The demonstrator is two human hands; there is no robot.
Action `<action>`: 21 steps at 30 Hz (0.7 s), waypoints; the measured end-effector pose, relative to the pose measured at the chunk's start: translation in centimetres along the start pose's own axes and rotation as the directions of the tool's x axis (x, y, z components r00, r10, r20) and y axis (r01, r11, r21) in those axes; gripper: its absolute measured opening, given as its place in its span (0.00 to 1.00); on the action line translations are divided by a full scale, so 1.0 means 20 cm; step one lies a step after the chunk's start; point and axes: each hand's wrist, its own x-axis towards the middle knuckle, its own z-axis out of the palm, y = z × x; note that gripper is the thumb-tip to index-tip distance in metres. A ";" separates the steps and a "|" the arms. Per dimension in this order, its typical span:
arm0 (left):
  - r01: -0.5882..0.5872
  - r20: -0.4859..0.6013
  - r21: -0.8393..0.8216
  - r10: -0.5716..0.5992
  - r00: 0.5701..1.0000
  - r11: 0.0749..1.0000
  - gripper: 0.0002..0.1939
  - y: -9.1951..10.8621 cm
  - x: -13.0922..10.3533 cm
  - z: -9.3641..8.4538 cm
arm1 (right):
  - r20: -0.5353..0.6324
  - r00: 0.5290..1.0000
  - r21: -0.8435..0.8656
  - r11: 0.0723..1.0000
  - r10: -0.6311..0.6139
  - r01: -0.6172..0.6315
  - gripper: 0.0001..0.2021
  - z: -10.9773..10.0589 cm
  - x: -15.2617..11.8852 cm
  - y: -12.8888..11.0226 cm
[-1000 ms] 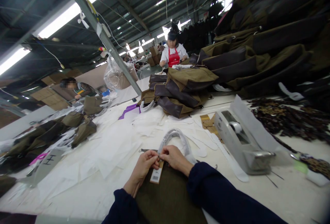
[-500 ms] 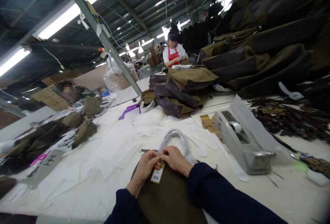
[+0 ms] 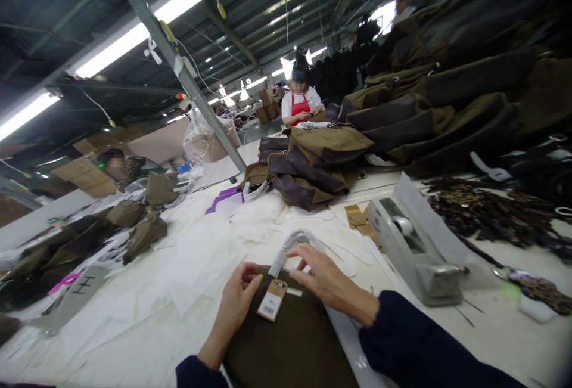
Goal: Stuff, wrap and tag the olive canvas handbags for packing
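Observation:
A dark olive bag lies in front of me with its top edge facing away. Its handle, wrapped in clear plastic, arches up from that edge. A tan and white hang tag with a barcode rests on the bag below the handle, and a small white strip is beside it. My left hand is at the bag's upper left edge, its fingers bent and slightly apart, free of the tag. Over the upper right of the bag, my right hand is open, fingers spread near the handle.
A grey tape dispenser stands to the right, beside a heap of dark patterned straps. Olive and brown bags are piled ahead. White sheets cover the table's left part. A person in a red apron is beyond.
Both hands have let go of the tag at the handle's base and moved apart, left and right. The tag now lies fully visible on the bag.

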 end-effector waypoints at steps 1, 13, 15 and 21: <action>-0.040 -0.042 0.082 0.043 0.998 0.996 0.18 0.00 -0.02 -0.05 | -0.029 1.000 -0.036 0.999 -0.009 0.008 0.15 -0.08 -0.08 -0.01; 0.311 0.018 -0.195 -0.314 0.949 0.930 0.26 -0.11 -0.34 -0.10 | -0.072 0.877 0.198 0.868 0.476 -0.455 0.28 -0.15 -0.74 0.07; 0.328 -0.008 -0.287 -0.345 0.939 0.900 0.26 -0.09 -0.40 -0.05 | -0.080 0.885 0.200 0.878 0.458 -0.436 0.29 -0.21 -0.67 0.06; 0.308 0.005 -0.400 -0.334 0.942 0.863 0.29 -0.09 -0.55 0.09 | -0.081 0.908 -0.315 0.854 0.411 -0.414 0.27 -0.50 -0.57 0.08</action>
